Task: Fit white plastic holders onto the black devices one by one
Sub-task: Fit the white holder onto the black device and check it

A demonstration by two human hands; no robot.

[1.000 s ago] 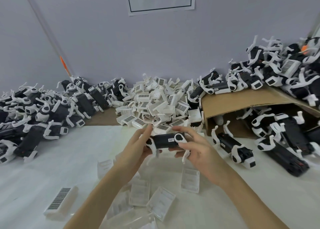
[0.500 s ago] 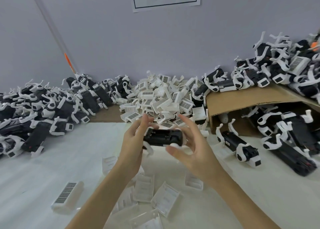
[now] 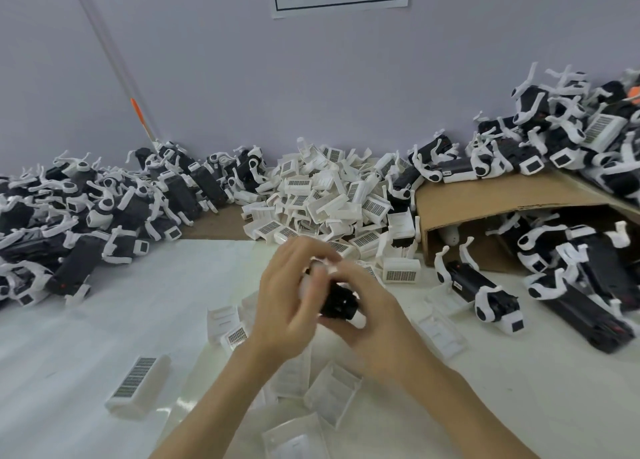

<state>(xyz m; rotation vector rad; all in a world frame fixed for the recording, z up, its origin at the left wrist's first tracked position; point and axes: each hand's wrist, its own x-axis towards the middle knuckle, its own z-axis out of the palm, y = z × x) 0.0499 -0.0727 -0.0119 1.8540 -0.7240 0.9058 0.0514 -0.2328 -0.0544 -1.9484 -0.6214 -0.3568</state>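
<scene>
Black device (image 3: 337,301) at frame centre, white holder (image 3: 311,285) blurred against it. White holders (image 3: 329,195) heaped mid-frame, black barcode stripes on their labels. Black-and-white assembled units (image 3: 86,212) at left. Brown cardboard (image 3: 502,195) at right. Pale lilac wall (image 3: 311,77) above, orange-tipped rod (image 3: 138,115) upper left. White table (image 3: 121,320) below.

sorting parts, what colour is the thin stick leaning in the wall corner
Orange at its upper end, whitish below; head view, the only one.

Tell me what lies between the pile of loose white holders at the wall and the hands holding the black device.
Head view: only a short stretch of bare white table separates the holder pile from the hands gripping the black device.
</scene>
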